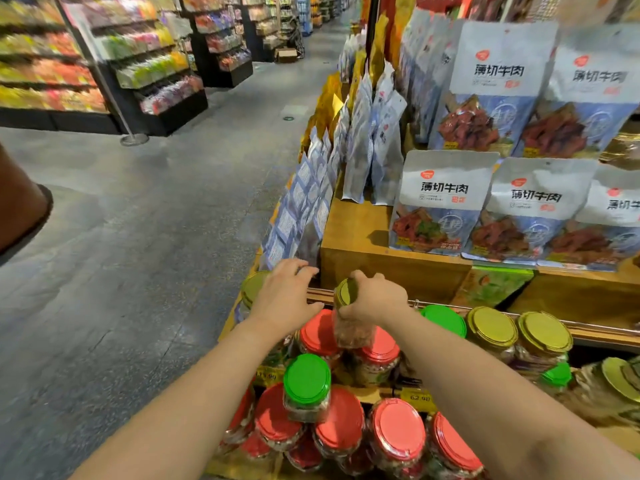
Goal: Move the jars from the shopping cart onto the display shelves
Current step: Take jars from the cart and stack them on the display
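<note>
Your right hand [375, 299] grips a gold-lid jar [348, 315] round its top, fingers curled over the lid; jar's tilted, hanging above the red-lid jars [320, 332] on the display w/ its base just over them. Your left hand [285, 296] sits just left of it, fingers relaxed & spread, holding nothing, reaching over another gold lid [252, 287] at the shelf's left edge. More red-lid jars [398, 429] stacked lower front, a green-lid jar [306, 381] upright betw. your forearms. Beef snack bags [443, 202] stand on the wooden shelf [360, 240] behind
</note>
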`<act>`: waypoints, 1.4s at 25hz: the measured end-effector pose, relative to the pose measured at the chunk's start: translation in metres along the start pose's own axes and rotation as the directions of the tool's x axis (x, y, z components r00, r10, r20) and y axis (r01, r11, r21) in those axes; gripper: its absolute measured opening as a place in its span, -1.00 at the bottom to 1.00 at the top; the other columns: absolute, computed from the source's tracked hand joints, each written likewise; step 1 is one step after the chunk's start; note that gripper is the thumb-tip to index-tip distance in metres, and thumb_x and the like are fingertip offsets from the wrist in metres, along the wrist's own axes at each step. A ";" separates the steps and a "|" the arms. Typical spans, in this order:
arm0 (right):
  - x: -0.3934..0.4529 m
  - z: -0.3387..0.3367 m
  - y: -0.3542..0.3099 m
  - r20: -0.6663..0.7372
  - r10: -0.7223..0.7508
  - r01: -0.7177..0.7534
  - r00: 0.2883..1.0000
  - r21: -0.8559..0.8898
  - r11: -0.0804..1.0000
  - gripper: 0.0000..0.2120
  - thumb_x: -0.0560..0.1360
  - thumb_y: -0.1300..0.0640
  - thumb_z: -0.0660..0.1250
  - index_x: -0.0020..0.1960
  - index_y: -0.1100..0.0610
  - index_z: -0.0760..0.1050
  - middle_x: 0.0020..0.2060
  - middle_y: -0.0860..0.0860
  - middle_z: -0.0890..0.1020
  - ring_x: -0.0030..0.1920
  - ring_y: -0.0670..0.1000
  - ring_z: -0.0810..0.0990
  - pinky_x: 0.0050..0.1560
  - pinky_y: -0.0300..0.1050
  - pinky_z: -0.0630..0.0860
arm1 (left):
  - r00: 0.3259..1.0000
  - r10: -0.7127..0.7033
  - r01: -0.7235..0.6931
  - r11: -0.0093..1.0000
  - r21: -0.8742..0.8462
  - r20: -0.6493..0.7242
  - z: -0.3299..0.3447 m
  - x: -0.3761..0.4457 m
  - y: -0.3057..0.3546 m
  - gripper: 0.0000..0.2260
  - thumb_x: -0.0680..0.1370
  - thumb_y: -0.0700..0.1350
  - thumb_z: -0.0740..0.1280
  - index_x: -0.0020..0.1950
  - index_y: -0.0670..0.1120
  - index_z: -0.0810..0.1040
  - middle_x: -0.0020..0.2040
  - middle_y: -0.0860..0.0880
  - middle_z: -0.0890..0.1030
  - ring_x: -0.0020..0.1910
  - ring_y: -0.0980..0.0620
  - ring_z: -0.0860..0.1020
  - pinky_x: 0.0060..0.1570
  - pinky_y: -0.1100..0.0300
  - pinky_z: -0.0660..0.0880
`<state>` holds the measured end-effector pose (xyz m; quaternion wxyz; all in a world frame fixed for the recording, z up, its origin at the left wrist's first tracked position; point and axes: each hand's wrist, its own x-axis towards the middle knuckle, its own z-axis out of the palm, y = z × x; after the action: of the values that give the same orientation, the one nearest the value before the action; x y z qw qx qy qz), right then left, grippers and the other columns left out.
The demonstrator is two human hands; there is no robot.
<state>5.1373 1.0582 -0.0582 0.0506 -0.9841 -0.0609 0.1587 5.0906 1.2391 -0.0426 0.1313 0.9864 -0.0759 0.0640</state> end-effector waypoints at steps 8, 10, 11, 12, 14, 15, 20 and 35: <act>-0.091 -0.125 0.117 -0.005 -0.256 0.244 0.967 0.331 0.911 -0.12 0.18 -0.14 0.56 0.38 -0.43 0.23 0.35 -0.18 0.41 0.30 -0.08 0.43 0.24 0.04 0.49 | 0.856 0.281 0.004 0.836 -0.548 0.434 -0.012 0.051 0.073 0.12 0.26 0.10 0.64 0.61 0.16 -0.01 0.57 0.12 0.18 0.55 0.12 0.13 0.42 0.16 0.22; -0.121 -0.158 0.147 0.017 -0.318 0.273 0.948 0.470 0.839 -0.15 0.23 0.03 0.61 0.36 -0.42 0.29 0.38 -0.26 0.39 0.33 -0.19 0.39 0.27 -0.02 0.47 | 0.784 0.427 -0.015 0.739 -0.674 0.450 -0.020 0.066 0.111 0.10 0.23 0.05 0.67 0.59 0.19 0.05 0.53 0.17 0.25 0.53 0.15 0.18 0.46 0.14 0.20; -0.132 -0.171 0.161 0.026 -0.346 0.289 0.938 0.495 0.820 -0.15 0.25 0.09 0.62 0.36 -0.40 0.31 0.36 -0.27 0.40 0.30 -0.24 0.39 0.26 -0.10 0.46 | 0.752 0.487 -0.040 0.707 -0.706 0.444 -0.022 0.072 0.132 0.09 0.21 0.05 0.68 0.58 0.19 0.10 0.51 0.18 0.28 0.52 0.16 0.22 0.48 0.09 0.20; -0.141 -0.180 0.178 0.028 -0.359 0.299 0.933 0.494 0.816 -0.15 0.25 0.12 0.63 0.36 -0.39 0.32 0.33 -0.26 0.42 0.26 -0.30 0.39 0.23 -0.19 0.44 | 0.724 0.539 -0.057 0.670 -0.741 0.431 -0.022 0.076 0.154 0.07 0.18 0.06 0.69 0.56 0.18 0.16 0.50 0.18 0.32 0.49 0.16 0.27 0.49 0.04 0.23; -0.156 -0.193 0.212 0.014 -0.351 0.294 0.936 0.512 0.807 -0.15 0.25 0.13 0.63 0.37 -0.36 0.34 0.28 -0.21 0.47 0.24 -0.30 0.43 0.20 -0.24 0.44 | 0.709 0.585 -0.029 0.583 -0.812 0.395 -0.020 0.079 0.199 0.01 0.14 0.00 0.70 0.50 0.09 0.28 0.44 0.13 0.44 0.42 0.14 0.40 0.44 -0.01 0.32; -0.163 -0.196 0.231 -0.002 -0.330 0.279 0.944 0.537 0.796 -0.16 0.25 0.14 0.62 0.37 -0.34 0.35 0.28 -0.21 0.50 0.26 -0.26 0.45 0.24 -0.21 0.45 | 0.728 0.584 -0.013 0.535 -0.845 0.359 -0.015 0.079 0.219 -0.02 0.12 -0.03 0.71 0.47 0.06 0.34 0.39 0.10 0.49 0.38 0.11 0.45 0.41 -0.04 0.36; -0.194 -0.205 0.299 -0.150 0.036 0.061 0.988 0.594 0.802 -0.26 0.28 -0.45 0.36 0.41 -0.25 0.36 0.32 -0.11 0.53 0.19 -0.06 0.57 0.18 0.00 0.57 | 0.923 0.332 -0.039 0.587 -0.809 0.196 -0.012 0.072 0.321 -0.16 0.13 0.07 0.68 0.34 0.08 0.39 0.26 0.11 0.55 0.20 0.10 0.53 0.23 0.08 0.47; -0.125 -0.160 0.442 0.003 0.023 -0.022 1.000 -0.101 0.995 -0.10 0.22 -0.14 0.57 0.45 0.06 0.30 0.22 0.07 0.48 0.19 0.12 0.49 0.16 0.05 0.53 | 0.885 0.315 -0.341 0.940 0.015 0.342 0.106 0.101 0.416 -0.20 0.43 0.31 0.41 0.56 0.03 0.23 0.52 0.01 0.28 0.46 -0.06 0.32 0.33 -0.09 0.41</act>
<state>5.1166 0.5921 0.0789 -0.0010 -0.9857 -0.0579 0.1582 5.1316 0.8003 -0.0253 0.0668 0.9599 -0.2602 -0.0801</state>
